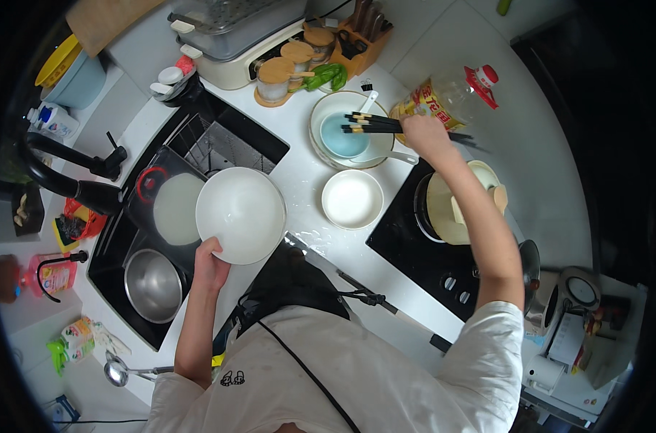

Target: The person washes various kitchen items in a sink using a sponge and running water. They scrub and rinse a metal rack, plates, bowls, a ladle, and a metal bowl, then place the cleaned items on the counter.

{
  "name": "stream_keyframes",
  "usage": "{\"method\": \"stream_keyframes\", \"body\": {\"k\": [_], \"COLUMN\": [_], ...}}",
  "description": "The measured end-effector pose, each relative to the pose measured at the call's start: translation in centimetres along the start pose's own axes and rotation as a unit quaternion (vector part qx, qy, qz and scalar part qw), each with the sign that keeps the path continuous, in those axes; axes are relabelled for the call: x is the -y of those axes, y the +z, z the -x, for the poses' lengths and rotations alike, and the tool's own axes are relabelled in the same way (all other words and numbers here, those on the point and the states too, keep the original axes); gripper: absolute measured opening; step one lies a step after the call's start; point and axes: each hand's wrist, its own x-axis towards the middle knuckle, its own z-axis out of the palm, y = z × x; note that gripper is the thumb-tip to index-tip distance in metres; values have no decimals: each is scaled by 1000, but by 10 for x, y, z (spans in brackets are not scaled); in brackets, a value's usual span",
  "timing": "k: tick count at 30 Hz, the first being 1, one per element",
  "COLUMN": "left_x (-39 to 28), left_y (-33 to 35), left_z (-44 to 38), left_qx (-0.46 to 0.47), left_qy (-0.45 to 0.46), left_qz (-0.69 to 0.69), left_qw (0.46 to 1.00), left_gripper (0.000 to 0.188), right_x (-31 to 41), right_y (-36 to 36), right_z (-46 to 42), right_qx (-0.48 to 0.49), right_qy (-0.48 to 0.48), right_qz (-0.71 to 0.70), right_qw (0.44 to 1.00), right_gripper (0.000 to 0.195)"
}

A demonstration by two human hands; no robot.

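My left hand (213, 264) grips the rim of a large white bowl (241, 215), held over the edge between sink and counter. My right hand (428, 135) is closed around a bundle of black chopsticks (374, 123). Their light-banded ends are over a pale blue bowl (343, 142), which is nested in a larger gold-rimmed bowl (321, 150) with white spoons (401, 157). Below these, a smaller white bowl (353, 199) stands on the wet counter. In the sink, a dark basin (138, 203) has cloudy liquid in or under it; beside it lies a steel bowl (153, 286).
The black faucet (78, 189) arches over the sink's left side. A cooktop with a pan (439, 211) is at right. Behind the bowls stand an oil bottle (441, 105), a knife block (360, 46), lidded jars (273, 81), green peppers (325, 77) and a steamer (225, 67).
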Motion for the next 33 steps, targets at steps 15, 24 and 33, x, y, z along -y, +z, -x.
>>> {"method": "stream_keyframes", "body": {"k": [15, 24, 33], "left_x": [8, 1, -17], "left_y": [3, 15, 46], "left_z": [9, 7, -16], "left_qx": [-10, -13, -2], "left_qy": [-13, -11, -8], "left_qz": [-6, -7, -35], "left_qw": [1000, 1000, 999], "left_gripper": [53, 52, 56], "right_x": [18, 29, 60], "right_y": [67, 63, 56], "right_z": [-71, -80, -33], "right_qx": [106, 60, 66], "right_qy": [-140, -175, 129], "right_qz": [362, 247, -205], "right_qw": [916, 951, 968], "right_gripper": [16, 26, 37]}}
